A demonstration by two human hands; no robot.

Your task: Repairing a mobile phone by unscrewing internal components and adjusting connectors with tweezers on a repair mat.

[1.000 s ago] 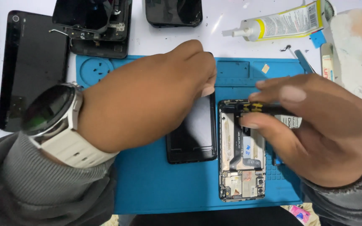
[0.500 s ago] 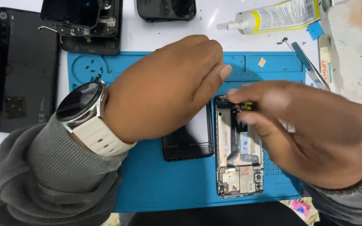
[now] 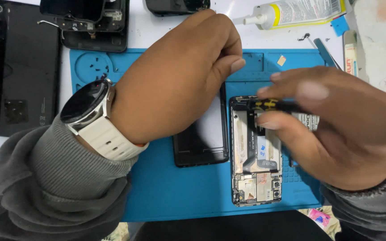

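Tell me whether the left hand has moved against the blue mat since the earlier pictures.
Yes. The left hand has shifted right and toward the mat's far edge, its thumb now nearing the blue mat's far tray slots.

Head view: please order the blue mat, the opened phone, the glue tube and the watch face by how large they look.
1. Blue mat
2. Opened phone
3. Glue tube, partly cut off
4. Watch face, though it is nearer the camera, so unsure against the tube.

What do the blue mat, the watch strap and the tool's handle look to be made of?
Blue mat: likely silicone, matte, with moulded recesses. Watch strap on the left hand: pale rubbery band, ribbed and matte. Tool handle in the right hand: apparently black plastic with yellow markings.
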